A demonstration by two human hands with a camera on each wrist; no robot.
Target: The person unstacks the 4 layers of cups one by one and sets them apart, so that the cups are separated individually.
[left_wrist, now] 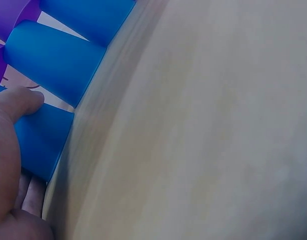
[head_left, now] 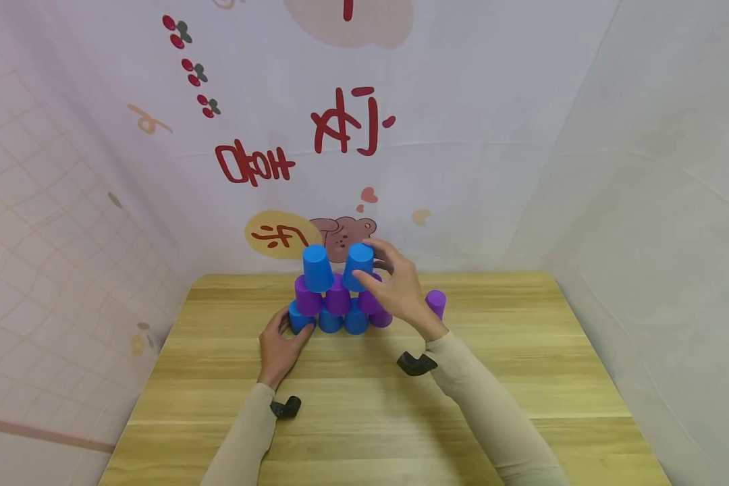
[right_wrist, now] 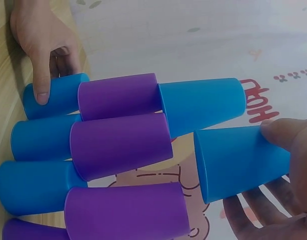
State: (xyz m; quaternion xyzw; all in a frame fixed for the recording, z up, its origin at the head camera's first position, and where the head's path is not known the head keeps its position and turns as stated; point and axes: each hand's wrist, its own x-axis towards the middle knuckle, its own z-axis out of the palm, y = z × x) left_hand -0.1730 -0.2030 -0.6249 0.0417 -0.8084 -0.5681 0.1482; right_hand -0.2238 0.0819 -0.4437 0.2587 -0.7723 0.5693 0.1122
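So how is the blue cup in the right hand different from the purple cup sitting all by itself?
The blue cup is up on the top row of the pyramid, gripped by the right hand; the lone purple cup stands on the table, off to the right, with nothing touching it. One is blue, the other purple. Both are upside down and look the same shape.

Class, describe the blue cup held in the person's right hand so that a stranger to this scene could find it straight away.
Start at the wooden table and find the cup pyramid near its back edge. On the top row stand two upturned blue cups; take the right-hand blue cup. Unlike its twin, it is gripped by the right hand.
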